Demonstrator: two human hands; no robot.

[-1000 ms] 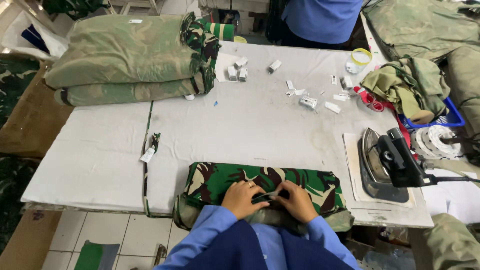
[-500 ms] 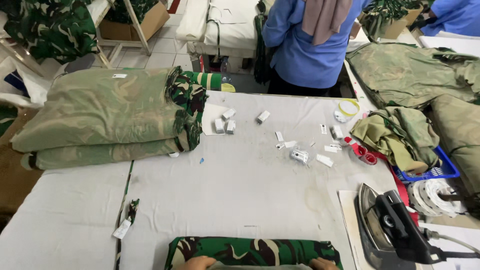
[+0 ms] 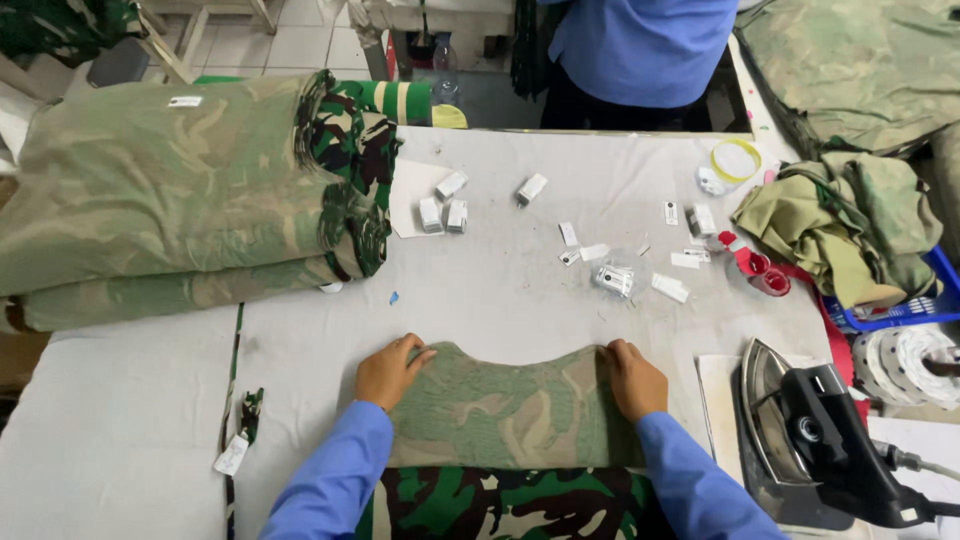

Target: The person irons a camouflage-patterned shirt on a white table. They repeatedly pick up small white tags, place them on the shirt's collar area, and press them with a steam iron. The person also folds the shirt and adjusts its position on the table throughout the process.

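Fabric panel (image 3: 510, 410) (faded side up) lies lower centre of frame, long axis left-to-right. Your left hand (image 3: 392, 368) and right hand (image 3: 632, 377) press flat, fingers spread, on its two upper corners, equally near.

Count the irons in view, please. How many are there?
1. The iron lies on its side at the table's right edge, beside the right hand. Others may be outside the picture.
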